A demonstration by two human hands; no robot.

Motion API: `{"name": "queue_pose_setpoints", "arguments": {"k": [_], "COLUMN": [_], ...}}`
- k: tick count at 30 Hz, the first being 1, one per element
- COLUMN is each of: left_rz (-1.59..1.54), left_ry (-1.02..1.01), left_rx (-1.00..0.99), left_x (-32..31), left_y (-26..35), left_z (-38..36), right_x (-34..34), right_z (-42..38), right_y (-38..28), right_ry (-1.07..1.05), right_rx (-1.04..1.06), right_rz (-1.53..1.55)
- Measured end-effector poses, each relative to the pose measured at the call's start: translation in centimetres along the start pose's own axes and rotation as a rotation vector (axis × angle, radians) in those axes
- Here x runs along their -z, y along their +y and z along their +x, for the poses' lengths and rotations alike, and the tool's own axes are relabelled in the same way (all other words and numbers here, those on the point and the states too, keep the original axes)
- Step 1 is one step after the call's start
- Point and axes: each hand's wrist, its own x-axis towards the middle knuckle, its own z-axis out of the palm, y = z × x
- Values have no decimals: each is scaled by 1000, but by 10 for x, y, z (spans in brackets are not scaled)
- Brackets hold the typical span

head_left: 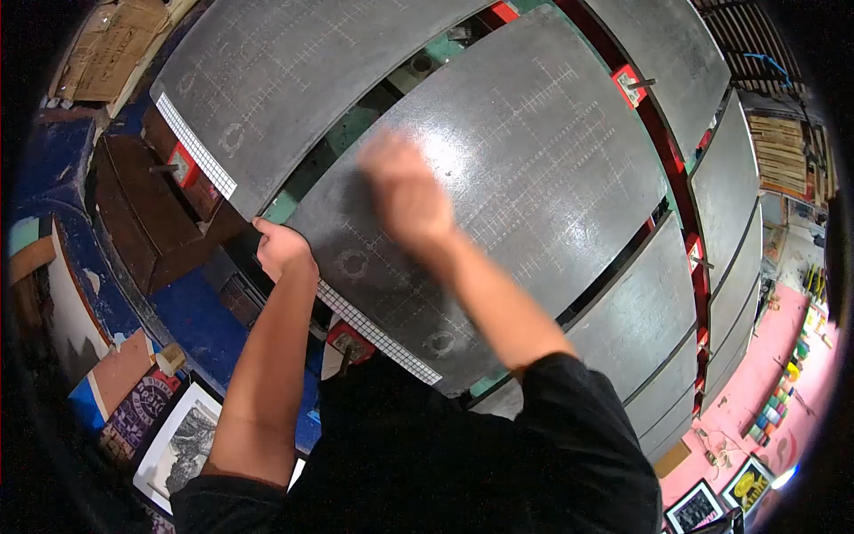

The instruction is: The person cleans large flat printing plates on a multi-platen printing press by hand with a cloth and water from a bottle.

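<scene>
One grey panel [507, 182] runs lengthwise away from the hands: the right hand [405, 187], nearer its middle, blurs over it, shape unclear; the left hand [283, 249] curls at its near-left corner, grip impossible to tell.

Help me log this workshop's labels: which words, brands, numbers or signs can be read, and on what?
No text reads clearly.
Purple print: lettering around its emblem, too small and blurred.
Red bracket: pale label, too small.
Board: ruler-like marks; any numbers too small.
</scene>
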Motion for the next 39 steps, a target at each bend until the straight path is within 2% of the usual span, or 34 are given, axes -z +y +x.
{"name": "queue_pose_setpoints", "arguments": {"k": [1,3,5,6,7,8,9,10,11,13,14,15,16,17,18,19,21,23,24,27,29,31,32,33,34,36,37,38,39], "left_rz": [-2,0,-31,-63,-71,-28,12,2,20,52,59,66,74,65,60,71,51,25,39,44,84,63,56,55,23,0,0,-18,-29], "left_ry": [3,-5,-29,-44,-46,-19,7,6,12,18,21,24,21,39,56,51,16,21,38,39,10,20,29,23,10,-4,-5,-6,-7], "left_rx": [6,-1,11,24,25,2,-25,-29,-24,-13,-11,-8,-2,-4,-9,-3,-18,3,-1,-13,-29,-28,-25,-31,-25,-12,-19,-1,14], "left_x": [1,0,0,1,-2,-3,-4,-5,-6,-4,-5,-5,-5,-6,-6,-3,-4,-7,-7,-2,1,-2,-2,-2,0,3,3,1,1], "left_y": [0,0,1,0,0,-4,-4,-1,-1,-5,-4,-3,-4,-2,-2,-5,-2,-4,-3,0,1,2,-1,0,0,3,1,2,2], "left_z": [0,1,0,0,2,6,8,10,9,10,10,10,9,8,7,5,5,8,7,1,0,2,2,1,-1,-5,-5,-5,-4], "right_x": [31,51,45,68,37,31,22,5,-17,-5,-8,11,12,58,49,74,75,66,40,8,15,41,55,31,35,57,63,36,33], "right_z": [-36,-80,-72,-48,-45,-26,-14,1,14,23,14,2,-27,-56,-101,-129,-146,-124,-116,-71,-64,-83,-103,-142,-143,-140,-123,-109,-86], "right_y": [-20,-22,53,73,125,168,220,259,287,246,215,169,118,66,39,29,66,129,172,259,199,100,51,2,11,51,90,139,189], "right_ry": [177,41,54,-370,116,251,282,415,447,481,575,476,358,15,56,-135,-216,-166,121,362,521,232,-34,56,61,-31,80,143,287], "right_rx": [181,309,208,-121,-63,-193,-294,-436,-604,-668,-404,-244,-228,-215,81,197,269,-26,-177,-657,-586,-285,-94,-249,-258,-2,-27,-242,-310], "right_rz": [483,772,1053,494,290,263,383,246,143,208,285,301,268,556,425,618,617,297,357,152,250,281,361,754,747,583,372,357,309]}}
